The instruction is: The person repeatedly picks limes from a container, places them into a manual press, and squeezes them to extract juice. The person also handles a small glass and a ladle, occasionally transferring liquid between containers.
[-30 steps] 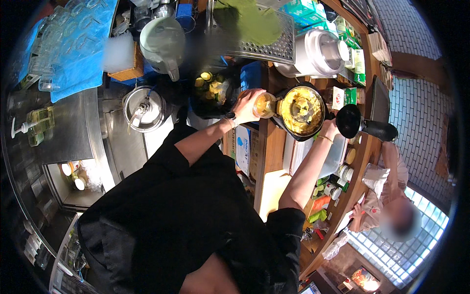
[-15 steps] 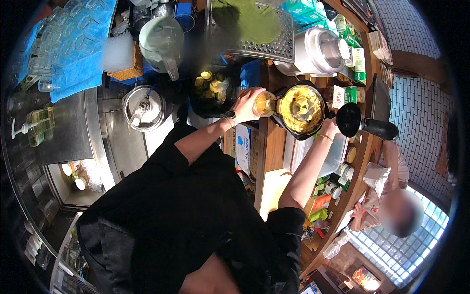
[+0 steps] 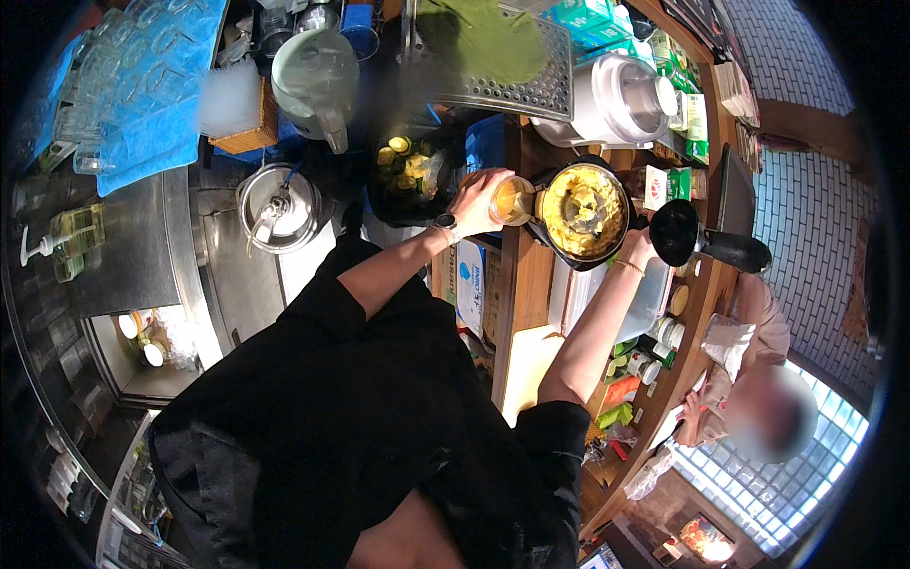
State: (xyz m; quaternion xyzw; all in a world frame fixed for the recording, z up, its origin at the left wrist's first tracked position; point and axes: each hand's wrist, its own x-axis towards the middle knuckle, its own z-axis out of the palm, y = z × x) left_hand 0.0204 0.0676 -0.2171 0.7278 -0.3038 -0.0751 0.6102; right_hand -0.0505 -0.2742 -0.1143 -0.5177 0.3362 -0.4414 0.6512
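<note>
My left hand (image 3: 477,202) is wrapped round a clear cup (image 3: 513,200) with orange-yellow liquid. The cup is up against the left side of a juicer (image 3: 580,212), whose open round bowl has yellow pulp round its wall and pale bits in the middle. On the other side, my right hand (image 3: 636,247) reaches up to the juicer's right edge. Its fingers are mostly hidden, so their grip is unclear. Just right of that hand is a black cup-shaped piece (image 3: 672,232) with a thick black handle (image 3: 738,252).
A dark bin (image 3: 413,180) with yellow-green fruit scraps stands left of the cup. Behind are a perforated metal tray (image 3: 550,90) with a green cloth and a white rounded appliance (image 3: 607,100). Glasses (image 3: 133,71) crowd a blue mat at far left. Another person (image 3: 773,327) is beyond the right counter.
Both my hands, the cup and the juicer hold nearly the same places. The person at the right has shifted slightly.
</note>
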